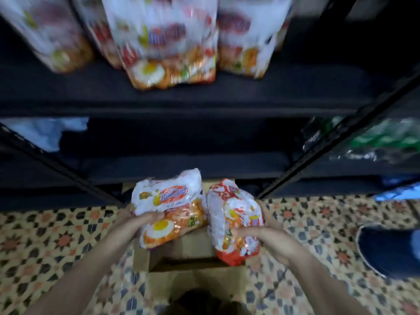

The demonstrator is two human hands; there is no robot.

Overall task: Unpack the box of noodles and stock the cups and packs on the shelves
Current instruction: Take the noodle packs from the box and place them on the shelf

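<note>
I hold two noodle multipacks above an open cardboard box (193,248) on the floor. My left hand (136,221) grips the left noodle pack (170,205), white and orange with an egg picture, thumb across its front. The right noodle pack (234,221), white and red-orange, is gripped by my right hand (261,237) from its right side. Several noodle packs (168,42) stand upright on the dark upper shelf (181,92). What the box holds is hidden by the packs.
A black metal shelving unit fills the upper view, with an upright post (336,137) at the right. The lower shelf (181,164) is dark, with pale bagged goods (45,133) at its left. Green packets (384,139) lie in the neighbouring bay. A dark blue tub (388,248) stands on the patterned tile floor.
</note>
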